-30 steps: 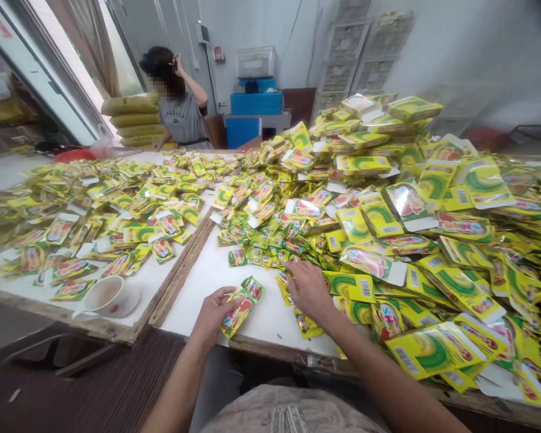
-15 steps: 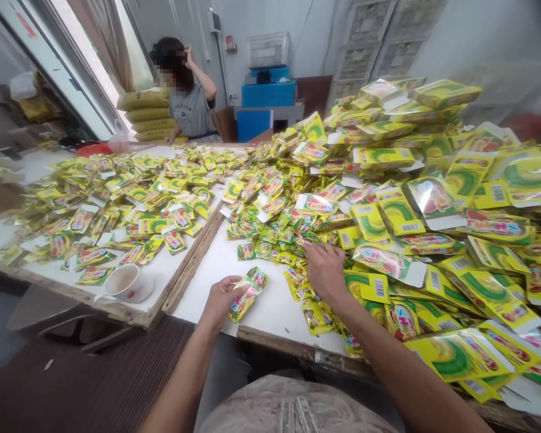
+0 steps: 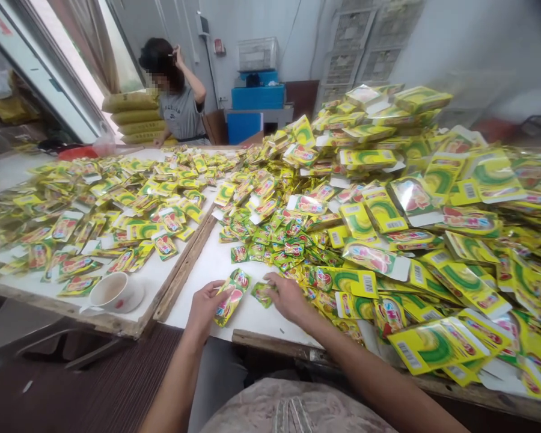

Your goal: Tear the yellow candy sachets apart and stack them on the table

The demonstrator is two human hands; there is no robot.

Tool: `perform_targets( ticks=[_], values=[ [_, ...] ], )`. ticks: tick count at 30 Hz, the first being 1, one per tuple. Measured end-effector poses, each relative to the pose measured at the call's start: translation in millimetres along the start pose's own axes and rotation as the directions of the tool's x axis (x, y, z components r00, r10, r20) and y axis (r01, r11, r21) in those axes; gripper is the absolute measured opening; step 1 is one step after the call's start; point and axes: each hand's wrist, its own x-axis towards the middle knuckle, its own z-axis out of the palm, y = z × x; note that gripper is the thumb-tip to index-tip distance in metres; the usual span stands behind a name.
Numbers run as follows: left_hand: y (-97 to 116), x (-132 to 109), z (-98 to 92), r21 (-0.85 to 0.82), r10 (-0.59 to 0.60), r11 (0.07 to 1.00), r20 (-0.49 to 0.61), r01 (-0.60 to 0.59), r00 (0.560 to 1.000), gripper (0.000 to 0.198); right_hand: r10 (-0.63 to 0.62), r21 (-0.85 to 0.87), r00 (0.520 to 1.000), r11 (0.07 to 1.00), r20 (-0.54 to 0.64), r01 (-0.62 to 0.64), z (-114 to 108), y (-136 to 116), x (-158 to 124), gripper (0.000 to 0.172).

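Observation:
My left hand (image 3: pixel 204 307) is closed round a small stack of green-and-yellow sachets (image 3: pixel 229 297), held just above the white table top (image 3: pixel 211 267) near its front edge. My right hand (image 3: pixel 287 296) pinches one small green sachet (image 3: pixel 261 293) a few centimetres to the right of that stack. Right behind my right hand lies a loose heap of the same small sachets (image 3: pixel 288 243).
Larger yellow packets (image 3: pixel 388 198) are piled high over the right side of the table. A second table at left (image 3: pixel 148 279) carries scattered packets and a white cup on a saucer (image 3: pixel 110 293). A person (image 3: pixel 175 102) stands at the far end by stacked sacks (image 3: pixel 133 117).
My right hand has come back from the heap toward my left hand, now with a single sachet pinched in it. The left hand has stayed on its stack.

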Motion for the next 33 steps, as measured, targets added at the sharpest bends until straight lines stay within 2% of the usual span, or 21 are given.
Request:
perform_targets(
  ticks=[2, 5, 8, 10, 12, 14, 16, 18, 20, 24, 29, 33],
  values=[
    [-2, -1, -1.6, 0.011, -0.01, 1.0, 0.0, 0.01, 1.0, 0.047, -0.088, -0.214, 0.996, 0.973, -0.007, 0.085, -5, -1, -8, 0.025],
    [-4, -2, 0.6, 0.008, -0.008, 1.0, 0.027, 0.007, 1.0, 0.046, -0.17, -0.515, 0.985, 0.846, -0.016, 0.137, -18, 5, -13, 0.025],
    [-3, -3, 6.8, -0.014, -0.018, 1.0, 0.047, 0.019, 0.999, 0.045, -0.197, -0.612, 0.98, 0.772, 0.029, 0.173, -27, 18, -10, 0.025],
    [-1, -4, 10.8, -0.023, -0.02, 1.0, 0.052, 0.021, 0.998, 0.046, -0.226, -0.587, 0.974, 0.785, 0.027, 0.199, -28, 24, -6, 0.025],
    [2, -5, 13.1, -0.013, -0.015, 1.0, 0.067, 0.015, 0.998, 0.046, -0.243, -0.494, 0.969, 0.848, -0.038, 0.193, -27, 27, -3, 0.027],
    [5, -8, 13.9, 0.019, -0.011, 1.0, 0.09, 0.009, 0.996, 0.045, -0.188, -0.31, 0.969, 0.942, -0.163, 0.13, -26, 26, 0, 0.027],
    [5, -10, 14.6, 0.053, -0.01, 0.999, 0.114, 0.004, 0.993, 0.044, -0.078, -0.058, 0.969, 0.996, -0.234, 0.066, -23, 20, 2, 0.027],
    [4, -13, 16.3, 0.061, -0.011, 0.998, 0.142, 0.002, 0.99, 0.045, -0.016, 0.156, 0.979, 0.987, -0.205, 0.048, -20, 10, 4, 0.026],
    [3, -16, 18.3, 0.043, -0.017, 0.999, 0.172, 0.01, 0.985, 0.046, -0.039, 0.258, 0.989, 0.963, -0.143, 0.075, -17, 1, 5, 0.022],
    [4, -21, 19.1, 0.009, -0.034, 0.999, 0.207, 0.033, 0.978, 0.047, -0.117, 0.228, 0.992, 0.966, -0.041, 0.123, -19, -7, 4, 0.016],
    [7, -25, 18.9, 0.014, -0.035, 0.999, 0.258, 0.032, 0.965, 0.043, -0.212, 0.101, 0.971, 0.974, 0.114, 0.201, -31, -10, 5, 0.02],
    [7, -24, 21.9, 0.007, -0.045, 0.999, 0.26, 0.045, 0.965, 0.042, -0.28, 0.056, 0.952, 0.96, 0.124, 0.275, -30, -13, 7, 0.018]
  ],
)
